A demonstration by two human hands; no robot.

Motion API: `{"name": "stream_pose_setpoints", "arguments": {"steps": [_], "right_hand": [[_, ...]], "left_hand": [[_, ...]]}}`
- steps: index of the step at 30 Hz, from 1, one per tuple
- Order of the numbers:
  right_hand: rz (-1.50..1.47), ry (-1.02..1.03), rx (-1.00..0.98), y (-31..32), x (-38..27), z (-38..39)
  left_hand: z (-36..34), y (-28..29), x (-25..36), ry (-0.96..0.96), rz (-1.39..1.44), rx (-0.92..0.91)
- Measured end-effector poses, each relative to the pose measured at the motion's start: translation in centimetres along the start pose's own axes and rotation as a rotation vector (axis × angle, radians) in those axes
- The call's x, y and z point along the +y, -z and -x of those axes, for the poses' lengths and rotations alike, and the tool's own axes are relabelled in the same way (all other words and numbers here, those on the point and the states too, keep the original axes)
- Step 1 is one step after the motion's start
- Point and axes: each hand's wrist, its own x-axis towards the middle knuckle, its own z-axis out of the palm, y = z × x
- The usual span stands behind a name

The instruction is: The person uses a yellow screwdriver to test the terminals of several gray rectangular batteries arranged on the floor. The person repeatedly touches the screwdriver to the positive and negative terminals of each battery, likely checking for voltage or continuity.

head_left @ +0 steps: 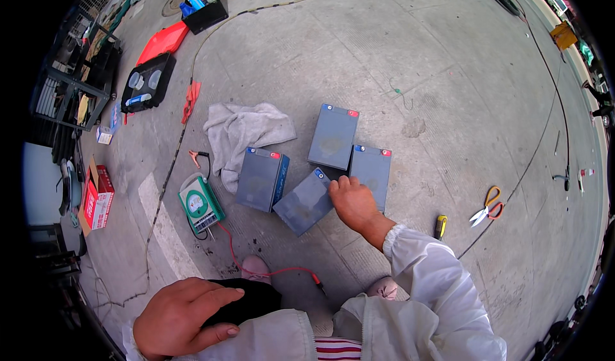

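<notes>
Grey and boxy, the nearest battery (pixel 301 204) is grasped at its right edge by the right hand (pixel 355 206), just beside another battery (pixel 259 180); from here I can't quite tell whether it is clear of the floor (pixel 448 169). The left hand (pixel 182 316), fingers loose, holds nothing. Gripped one-sidedly, that weight could slip and knock its neighbour.
</notes>
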Motion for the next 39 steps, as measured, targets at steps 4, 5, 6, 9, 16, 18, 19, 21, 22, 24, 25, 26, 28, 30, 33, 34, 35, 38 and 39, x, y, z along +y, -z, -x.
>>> {"name": "stream_pose_setpoints", "arguments": {"steps": [4,5,6,9,16,18,19,21,22,24,25,26,28,30,33,34,35,38,39], "right_hand": [[0.038,-0.02,-0.015,-0.5,0.0,-0.1],[0.033,-0.026,-0.018,-0.7,0.0,-0.1],[0.028,-0.033,-0.021,-0.8,0.0,-0.1],[0.002,-0.067,-0.047,-0.9,0.0,-0.3],[-0.046,-0.112,-0.084,-0.8,0.0,-0.4],[-0.041,-0.12,-0.087,-0.9,0.1,-0.4],[-0.038,-0.124,-0.089,-1.0,0.1,-0.3],[-0.155,-0.143,-0.165,0.2,0.7,-0.5],[-0.214,-0.151,-0.203,1.2,1.2,-0.6],[-0.345,-0.304,-0.142,4.6,2.3,-0.8],[-0.391,-0.436,-0.06,5.1,3.6,-0.3],[-0.429,-0.492,0.031,5.1,5.6,0.4],[-0.543,-0.609,0.173,4.5,9.3,2.0],[-0.437,-0.68,0.169,3.2,12.1,4.6],[-0.43,-0.64,-0.037,-0.7,13.4,9.0],[-0.489,-0.576,-0.093,-2.5,13.7,10.7],[-0.566,-0.5,-0.2,-3.2,13.3,11.3],[-0.616,-0.476,-0.285,-5.3,11.3,11.6],[-0.626,-0.504,-0.281,-5.3,10.6,11.2]], "left_hand": [[0.0,0.0,0.2,0.012,0.009,-0.005],[0.0,0.1,0.2,0.01,0.008,-0.003],[0.0,0.1,0.2,0.009,0.006,-0.002],[0.2,0.0,0.2,0.008,0.003,0.001],[0.5,-0.1,0.3,-0.004,0.013,0.016],[0.5,-0.1,0.5,-0.003,0.006,0.014],[0.5,-0.1,0.6,-0.002,0.003,0.012],[0.6,-0.4,0.5,-0.015,0.0,0.036],[0.7,-0.5,0.5,-0.02,-0.002,0.048],[1.2,-0.5,0.6,0.0,-0.007,0.048],[1.2,-0.5,0.6,-0.002,-0.008,0.045],[1.1,-0.5,0.5,-0.015,-0.008,0.047],[1.1,-0.5,0.5,-0.024,-0.013,0.053],[1.1,-0.6,0.3,-0.03,-0.006,0.055],[0.9,-0.6,0.5,-0.014,-0.008,0.048],[0.7,-0.6,0.5,-0.012,-0.008,0.042],[0.7,-0.6,0.7,-0.006,-0.009,0.035],[0.4,-0.6,1.0,0.013,-0.013,0.022],[0.4,-0.6,1.1,0.016,-0.016,0.022]]}}
